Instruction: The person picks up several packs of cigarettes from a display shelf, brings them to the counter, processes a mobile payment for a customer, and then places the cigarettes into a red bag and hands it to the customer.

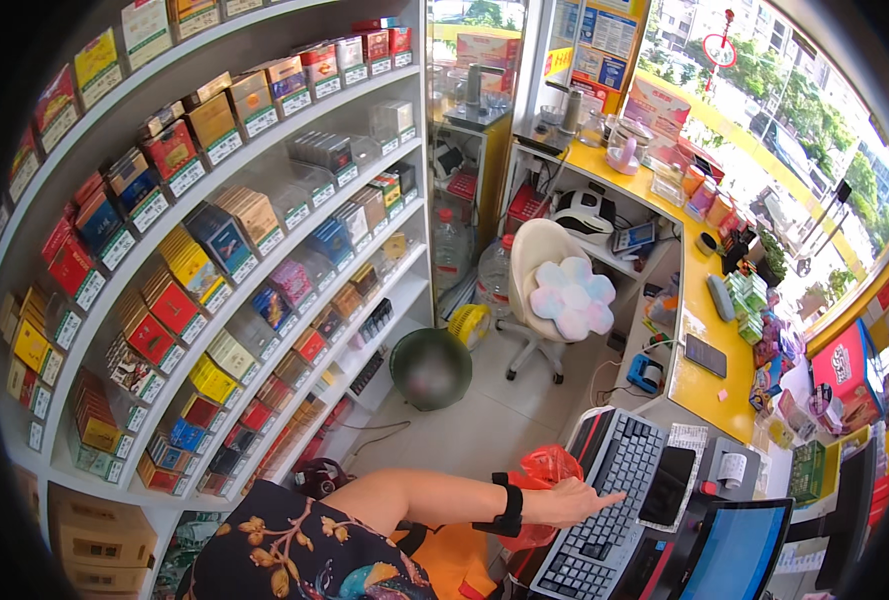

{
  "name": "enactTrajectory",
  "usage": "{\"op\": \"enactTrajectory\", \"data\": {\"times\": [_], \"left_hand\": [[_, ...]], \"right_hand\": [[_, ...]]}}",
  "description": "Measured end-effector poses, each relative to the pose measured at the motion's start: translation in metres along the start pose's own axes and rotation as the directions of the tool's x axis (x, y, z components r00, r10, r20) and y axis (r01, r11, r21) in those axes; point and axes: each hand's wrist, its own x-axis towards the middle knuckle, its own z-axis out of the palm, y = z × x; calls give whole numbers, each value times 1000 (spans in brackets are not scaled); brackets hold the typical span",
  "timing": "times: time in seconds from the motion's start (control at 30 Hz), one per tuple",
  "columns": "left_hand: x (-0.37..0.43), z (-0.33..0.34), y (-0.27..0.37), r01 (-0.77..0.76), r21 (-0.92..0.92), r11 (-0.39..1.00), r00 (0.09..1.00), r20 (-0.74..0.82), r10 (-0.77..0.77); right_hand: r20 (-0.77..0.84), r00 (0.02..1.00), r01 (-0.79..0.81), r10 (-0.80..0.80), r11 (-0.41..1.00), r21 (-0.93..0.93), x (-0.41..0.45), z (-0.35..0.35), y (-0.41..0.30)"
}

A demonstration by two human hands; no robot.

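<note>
My left hand (568,502), with a black band on its wrist, reaches over a grey-and-black computer keyboard (605,487). Its index finger points out and lies on or just above the keys; the other fingers look curled, with no held thing visible. A red plastic bag (551,463) shows behind and below the wrist. Beside the keyboard, a black smartphone (667,485) lies on a printed paper strip. Beyond are a receipt printer (731,469) with paper coming out and a lit monitor (737,551). My right hand is out of view.
Shelves of boxed packs (211,176) curve along the left. A cream swivel chair (538,247), a green bin (431,369) and a yellow fan (469,325) stand on the floor. The yellow counter (703,322) bears another phone (705,355) and packaged goods. An orange item lies below my arm.
</note>
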Motion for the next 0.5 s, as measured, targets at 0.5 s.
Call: {"op": "enactTrajectory", "data": {"times": [0.5], "left_hand": [[-12, -24, -2, 82, 5, 997, 994, 73, -82]], "right_hand": [[129, 974, 190, -185, 981, -27, 13, 56, -18]]}}
